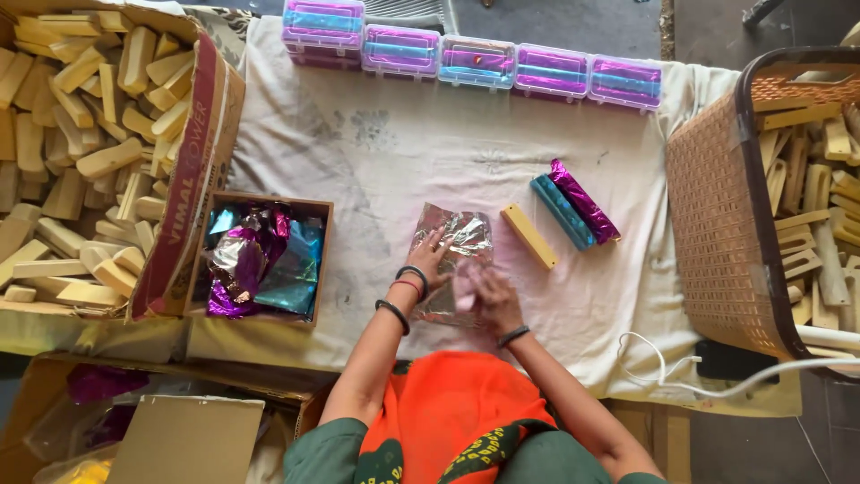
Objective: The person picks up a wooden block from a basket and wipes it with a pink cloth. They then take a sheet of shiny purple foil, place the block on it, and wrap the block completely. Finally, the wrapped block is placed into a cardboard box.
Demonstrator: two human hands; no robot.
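Both hands are pressing down on the silver foil sheet [452, 260] in the middle of the cloth [376, 143], left hand [430, 255] flat-fingered pinning it, right hand [488, 296] curled over a block (mostly hidden), so keeping the foil taut matters.

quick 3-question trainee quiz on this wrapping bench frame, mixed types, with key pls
1. True or false: the left hand lies flat on the silver foil sheet.
2. Which wrapped bars lie right of the bare yellow bar? A) one teal and one magenta B) two silver C) one orange
3. Fill in: the small brown box left of the hands holds loose coloured ____.

Key
1. True; the right hand works at the sheet's near end.
2. A
3. foil sheets
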